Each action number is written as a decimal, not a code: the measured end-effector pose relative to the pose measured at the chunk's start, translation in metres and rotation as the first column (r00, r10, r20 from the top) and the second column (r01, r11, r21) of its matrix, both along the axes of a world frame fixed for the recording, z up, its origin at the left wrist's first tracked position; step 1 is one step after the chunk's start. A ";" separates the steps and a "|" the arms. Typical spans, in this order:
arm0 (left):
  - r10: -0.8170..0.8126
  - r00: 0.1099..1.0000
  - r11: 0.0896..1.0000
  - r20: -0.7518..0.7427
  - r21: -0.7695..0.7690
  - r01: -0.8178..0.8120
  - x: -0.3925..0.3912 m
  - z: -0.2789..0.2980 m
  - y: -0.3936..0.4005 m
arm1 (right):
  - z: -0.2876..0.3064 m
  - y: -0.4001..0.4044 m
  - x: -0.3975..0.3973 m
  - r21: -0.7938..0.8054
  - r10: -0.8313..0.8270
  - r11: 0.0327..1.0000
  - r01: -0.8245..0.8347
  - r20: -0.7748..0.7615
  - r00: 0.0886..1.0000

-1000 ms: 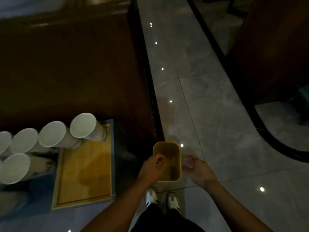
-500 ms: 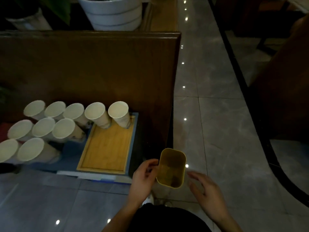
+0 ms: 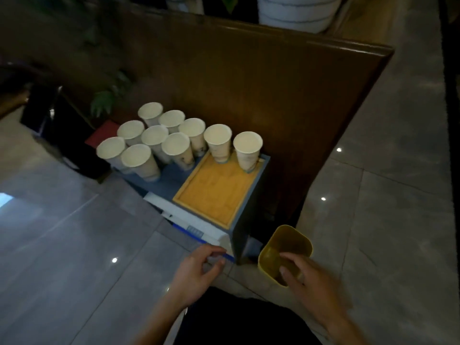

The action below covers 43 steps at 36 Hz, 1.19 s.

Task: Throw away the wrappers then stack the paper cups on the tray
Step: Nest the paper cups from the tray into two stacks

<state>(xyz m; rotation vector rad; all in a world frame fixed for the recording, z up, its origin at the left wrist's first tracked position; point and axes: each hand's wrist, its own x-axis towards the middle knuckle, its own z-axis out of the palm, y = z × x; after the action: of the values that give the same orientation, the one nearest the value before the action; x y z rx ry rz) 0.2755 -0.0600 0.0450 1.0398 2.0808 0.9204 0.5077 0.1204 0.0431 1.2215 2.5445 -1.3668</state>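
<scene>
Several white paper cups (image 3: 175,144) stand upright in a cluster on a low blue-grey table (image 3: 249,215). Two more cups (image 3: 247,148) stand at the far edge of a wooden tray (image 3: 216,195) on the table's right end. A yellow bin (image 3: 291,241) sits on the floor just right of the table. My right hand (image 3: 308,287) hovers over the bin's near rim with fingers spread and nothing in it. Left of the bin, my left hand (image 3: 199,272) hangs loosely curled and holds nothing. The bin's inside is too dark to make out.
A tall brown wooden partition (image 3: 273,95) backs the table, with white planters (image 3: 293,11) above it. A white box with blue trim (image 3: 191,222) lies at the table's front. A dark stand (image 3: 62,130) and a plant (image 3: 107,100) are at the left. Glossy tiles surround everything.
My left hand has let go of the yellow bin, which now rests on the floor beside the table. My right hand has moved over its rim. The view has swung left.
</scene>
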 end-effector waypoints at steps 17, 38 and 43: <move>-0.009 0.987 0.941 -0.160 -0.335 -0.046 -0.078 0.017 -0.115 | 0.019 -0.063 -0.135 -0.027 0.381 0.925 -0.380 0.095 0.920; -0.111 0.957 0.933 -0.267 -0.359 0.008 -0.214 0.018 -0.214 | 0.015 -0.161 -0.269 0.021 0.382 0.920 -0.392 0.183 0.906; -0.108 0.953 0.946 -0.284 -0.325 0.010 -0.237 0.014 -0.217 | 0.017 -0.168 -0.286 0.028 0.330 0.941 -0.338 0.150 0.932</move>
<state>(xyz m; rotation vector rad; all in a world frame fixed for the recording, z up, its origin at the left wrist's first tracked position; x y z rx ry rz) 0.0385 -0.2767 0.0593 1.1094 2.3312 0.3887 0.2218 -0.0476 0.0600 0.8049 2.5493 -1.1020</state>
